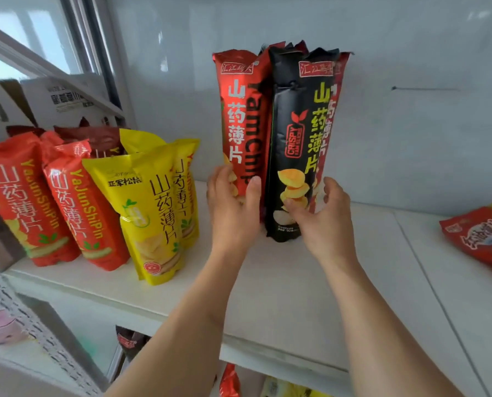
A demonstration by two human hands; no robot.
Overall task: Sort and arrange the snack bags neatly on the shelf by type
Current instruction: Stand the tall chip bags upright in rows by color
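While your left hand (233, 204) grips the tall red foil bag (240, 121) and your right hand (322, 213) clasps the tall black foil bag (293, 144), letting go unevenly could topple both upright bags.

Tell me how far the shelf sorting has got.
Done: two orange-red yam chip bags and the yellow yam chip bags stand grouped at the left of the white shelf. In hand: the left hand holds a tall red bag, the right hand a tall black bag, standing together. Left: a red snack bag lies flat at the right.
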